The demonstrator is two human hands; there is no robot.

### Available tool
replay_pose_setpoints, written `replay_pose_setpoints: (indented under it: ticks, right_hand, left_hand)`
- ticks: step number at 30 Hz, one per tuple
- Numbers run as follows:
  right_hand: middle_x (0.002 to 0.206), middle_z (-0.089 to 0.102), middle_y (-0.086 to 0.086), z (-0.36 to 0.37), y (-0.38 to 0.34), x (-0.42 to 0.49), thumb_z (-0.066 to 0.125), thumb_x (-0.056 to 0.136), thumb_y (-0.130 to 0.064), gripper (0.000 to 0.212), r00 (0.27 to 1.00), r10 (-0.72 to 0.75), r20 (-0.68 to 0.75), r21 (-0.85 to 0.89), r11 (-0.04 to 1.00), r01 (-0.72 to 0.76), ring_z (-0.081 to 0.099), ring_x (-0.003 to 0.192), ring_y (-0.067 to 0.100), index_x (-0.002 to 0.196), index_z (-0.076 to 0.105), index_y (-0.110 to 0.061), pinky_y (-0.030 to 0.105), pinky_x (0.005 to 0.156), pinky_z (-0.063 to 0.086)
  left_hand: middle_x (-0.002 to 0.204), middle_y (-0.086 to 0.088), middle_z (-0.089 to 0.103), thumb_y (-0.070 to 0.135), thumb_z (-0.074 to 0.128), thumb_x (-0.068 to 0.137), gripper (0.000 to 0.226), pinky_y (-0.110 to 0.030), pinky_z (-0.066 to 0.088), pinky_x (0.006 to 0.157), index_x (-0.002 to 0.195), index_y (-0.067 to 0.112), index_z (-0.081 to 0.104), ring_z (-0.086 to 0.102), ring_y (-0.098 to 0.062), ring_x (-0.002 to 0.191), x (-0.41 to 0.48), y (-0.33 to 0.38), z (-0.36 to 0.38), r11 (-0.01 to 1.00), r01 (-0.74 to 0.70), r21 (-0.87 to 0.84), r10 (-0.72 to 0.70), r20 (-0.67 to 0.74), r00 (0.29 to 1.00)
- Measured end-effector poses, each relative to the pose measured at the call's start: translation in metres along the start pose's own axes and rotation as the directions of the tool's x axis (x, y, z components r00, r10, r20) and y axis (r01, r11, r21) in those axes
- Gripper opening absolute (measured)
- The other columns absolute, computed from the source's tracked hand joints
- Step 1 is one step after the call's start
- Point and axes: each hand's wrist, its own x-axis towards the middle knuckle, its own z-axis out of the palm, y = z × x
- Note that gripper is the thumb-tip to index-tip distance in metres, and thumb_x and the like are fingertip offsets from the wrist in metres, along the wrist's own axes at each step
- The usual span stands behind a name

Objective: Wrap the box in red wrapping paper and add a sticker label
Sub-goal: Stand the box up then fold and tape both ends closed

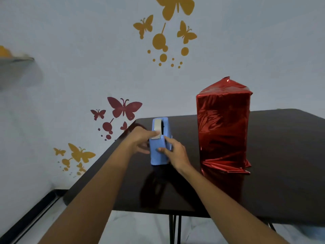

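Observation:
A tall box (223, 124) covered in shiny red wrapping paper stands upright on the dark table (281, 173). Its top flap sticks up in a point, and loose folded paper spreads out at its base. Left of it stands a light blue tape dispenser (159, 155) with a pale roll of tape (157, 126) in it. My left hand (140, 140) reaches over the dispenser's left side, its fingertips pinching the tape end at the cutter. My right hand (174, 153) grips the dispenser's near right side. No sticker label is visible.
The table's left edge runs diagonally close to a wall with butterfly decals (124, 109). Thin black table legs (175, 228) show below the front edge. A small shelf (15, 59) juts from the wall at upper left. A dark baseboard (35, 217) runs along the floor.

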Motion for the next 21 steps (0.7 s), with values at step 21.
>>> replay_pose_setpoints:
  ticks: [21]
  right_hand:
    - [0.127,0.06,0.005,0.015,0.01,0.006,0.075,0.076,-0.037,0.06,0.992,-0.045,-0.116,-0.017,0.999,0.043,0.055,0.115,0.023,0.128,0.058,-0.014,0.044,0.094,0.049]
  left_hand:
    - [0.086,-0.007,0.07,0.013,0.067,0.084,0.009,-0.039,0.058,0.067,0.088,0.005,0.066,0.066,-0.021,0.087,-0.007,-0.02,-0.016,0.913,0.063,-0.403,-0.04,0.064,0.997]
